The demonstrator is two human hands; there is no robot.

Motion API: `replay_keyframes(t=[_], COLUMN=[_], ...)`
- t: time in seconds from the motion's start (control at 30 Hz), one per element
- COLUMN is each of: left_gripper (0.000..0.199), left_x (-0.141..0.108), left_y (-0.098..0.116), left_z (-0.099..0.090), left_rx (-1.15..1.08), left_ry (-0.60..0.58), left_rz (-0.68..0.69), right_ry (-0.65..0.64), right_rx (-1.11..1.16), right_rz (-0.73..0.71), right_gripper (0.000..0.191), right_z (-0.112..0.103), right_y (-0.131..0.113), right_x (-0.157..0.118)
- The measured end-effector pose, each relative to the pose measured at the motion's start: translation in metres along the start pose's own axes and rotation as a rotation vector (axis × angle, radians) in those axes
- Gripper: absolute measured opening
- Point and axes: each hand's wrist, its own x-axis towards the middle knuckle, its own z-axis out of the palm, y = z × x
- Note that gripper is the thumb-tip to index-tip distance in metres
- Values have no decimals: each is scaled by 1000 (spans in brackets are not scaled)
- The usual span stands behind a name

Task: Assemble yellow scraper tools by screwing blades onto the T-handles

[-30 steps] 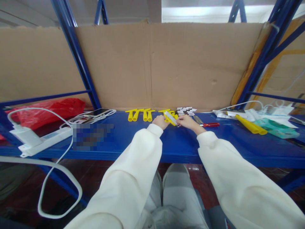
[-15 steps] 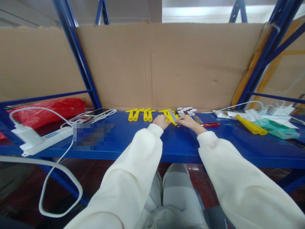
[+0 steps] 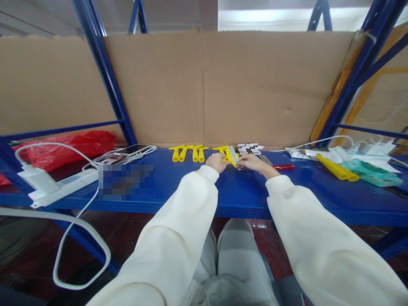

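My left hand [image 3: 216,162] is closed on a yellow tool [image 3: 228,157], whose head tilts up between my hands. A flat grey blade [image 3: 233,155] lies along that head, and my right hand [image 3: 254,164] pinches its lower right end. Several yellow T-shaped tools [image 3: 195,154] stand in a row left of my hands, and another yellow piece is partly hidden behind the held one. Beyond my right hand sits a stack of small white and dark pieces [image 3: 250,148]. A red-handled tool [image 3: 283,167] lies right of my right hand.
On the blue shelf [image 3: 178,182], a white power strip [image 3: 66,187], cables and a red bag [image 3: 70,148] are at the left. Yellow tubes [image 3: 338,169] and a green plastic packet [image 3: 371,172] lie at the right. A cardboard panel [image 3: 255,89] stands behind.
The grey blade between my hands is turned to a slightly steeper angle and shifted a little right. Both hands keep nearly the same place.
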Motion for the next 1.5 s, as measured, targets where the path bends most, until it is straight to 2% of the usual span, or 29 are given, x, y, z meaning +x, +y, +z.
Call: replay_keyframes(t=[0.27, 0.63, 0.87, 1.0, 1.07, 1.17, 1.4, 1.5], left_gripper=[34, 29, 32, 53, 60, 49, 43, 43], left_x=[-1, 1, -2, -4, -4, -5, -4, -3], left_y=[1, -3, 0, 0, -1, -2, -4, -5], left_z=[-1, -2, 0, 2, 2, 0, 2, 5], left_rx=[3, -26, -9, 13, 27, 89, 181, 202], left_ry=[-24, -6, 26, 25, 8, -39, -124, -158], left_rz=[71, 134, 115, 139, 216, 296, 277, 305], right_ry=[36, 34, 30, 12, -5, -19, -68, -31], right_rx=[129, 256, 270, 289, 293, 288, 147, 185], right_rz=[34, 171, 89, 39, 6, -34, -2, 52], right_gripper=[15, 11, 21, 23, 25, 29, 30, 23], right_z=[0, -1, 2, 3, 3, 2, 1, 1], right_y=[-8, -11, -7, -4, -2, -2, -3, -3], right_x=[-8, -13, -10, -7, -7, -8, -7, -5])
